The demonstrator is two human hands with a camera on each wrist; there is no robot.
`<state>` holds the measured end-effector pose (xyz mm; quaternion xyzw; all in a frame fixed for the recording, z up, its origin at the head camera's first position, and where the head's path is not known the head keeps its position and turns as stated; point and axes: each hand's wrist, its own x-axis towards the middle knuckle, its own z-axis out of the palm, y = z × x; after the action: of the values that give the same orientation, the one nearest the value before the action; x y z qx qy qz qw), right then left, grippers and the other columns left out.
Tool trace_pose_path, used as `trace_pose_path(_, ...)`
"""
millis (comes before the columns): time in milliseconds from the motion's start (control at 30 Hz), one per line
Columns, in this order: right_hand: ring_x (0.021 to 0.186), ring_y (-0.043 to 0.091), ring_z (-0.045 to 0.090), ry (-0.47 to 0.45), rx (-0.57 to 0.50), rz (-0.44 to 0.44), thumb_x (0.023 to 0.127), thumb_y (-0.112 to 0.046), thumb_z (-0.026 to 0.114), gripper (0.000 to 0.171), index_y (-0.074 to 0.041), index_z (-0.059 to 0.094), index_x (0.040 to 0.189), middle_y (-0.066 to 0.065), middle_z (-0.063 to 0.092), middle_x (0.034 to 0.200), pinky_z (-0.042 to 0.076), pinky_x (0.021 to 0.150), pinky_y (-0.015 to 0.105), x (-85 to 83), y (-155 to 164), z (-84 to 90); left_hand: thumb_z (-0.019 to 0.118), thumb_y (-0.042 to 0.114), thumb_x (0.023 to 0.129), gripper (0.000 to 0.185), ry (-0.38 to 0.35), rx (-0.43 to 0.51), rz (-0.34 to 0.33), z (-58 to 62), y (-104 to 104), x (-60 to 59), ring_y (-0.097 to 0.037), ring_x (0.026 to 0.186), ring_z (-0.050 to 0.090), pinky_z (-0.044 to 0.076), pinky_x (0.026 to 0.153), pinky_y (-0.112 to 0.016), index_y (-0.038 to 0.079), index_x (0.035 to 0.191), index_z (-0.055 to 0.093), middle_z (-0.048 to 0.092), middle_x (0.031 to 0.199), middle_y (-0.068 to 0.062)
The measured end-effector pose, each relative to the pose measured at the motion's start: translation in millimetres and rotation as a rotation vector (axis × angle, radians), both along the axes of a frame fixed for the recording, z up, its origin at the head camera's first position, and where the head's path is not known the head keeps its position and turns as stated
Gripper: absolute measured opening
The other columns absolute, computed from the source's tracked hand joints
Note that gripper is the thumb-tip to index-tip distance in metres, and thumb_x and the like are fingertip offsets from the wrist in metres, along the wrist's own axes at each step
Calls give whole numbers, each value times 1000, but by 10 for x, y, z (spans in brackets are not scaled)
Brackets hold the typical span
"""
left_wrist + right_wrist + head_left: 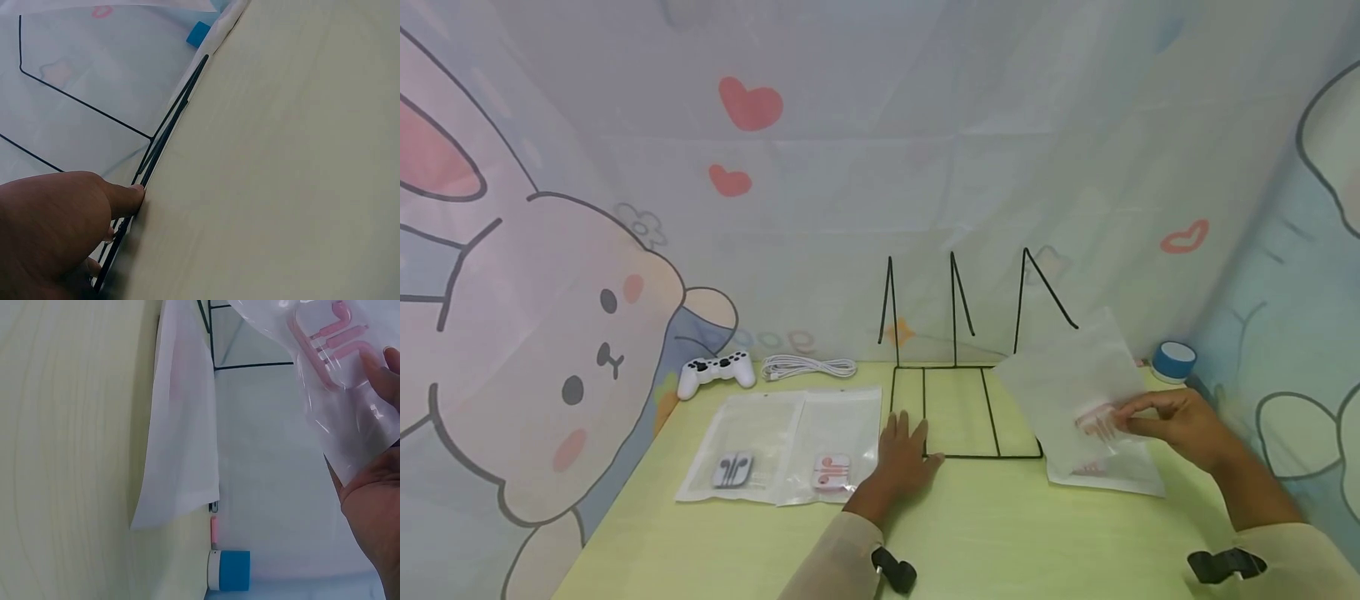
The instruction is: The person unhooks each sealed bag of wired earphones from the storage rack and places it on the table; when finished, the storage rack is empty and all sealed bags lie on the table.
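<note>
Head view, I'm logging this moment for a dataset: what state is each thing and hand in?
Left hand: flat, fingers on the wire rack's base.
Right hand: pinches the lifted pouch.
Lifted pouch: tilted up, pink earphones inside.
Wire rack: upright, slots empty.
Two pouches: lying flat.
Cable: coiled.
Game controller: resting by the backdrop.

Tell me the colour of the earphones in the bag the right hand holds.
Pink earphones, clearest in the right wrist view.
</note>
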<state>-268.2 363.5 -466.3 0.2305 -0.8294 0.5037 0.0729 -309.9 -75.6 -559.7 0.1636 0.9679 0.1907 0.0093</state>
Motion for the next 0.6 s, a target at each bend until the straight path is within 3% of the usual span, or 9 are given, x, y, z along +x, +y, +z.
trace_pose_path(300,102,1,73,-94,7,23,95,6,77,17,-1,85,108,-18,82,112,65,79,28,20,22,34,58,45,110,69,-4,3,2,-6,-2,5,-54,166,20,26,135,-62,7,166,43,26,176,-32)
trace_pose_path(600,93,6,75,-216,7,58,96,7,74,21,2,83,114,-12,84,103,64,79,29,-23,86,83,58,45,110,68,10,5,-5,-22,-3,-16,-55,165,22,27,134,-63,6,165,44,28,175,-33)
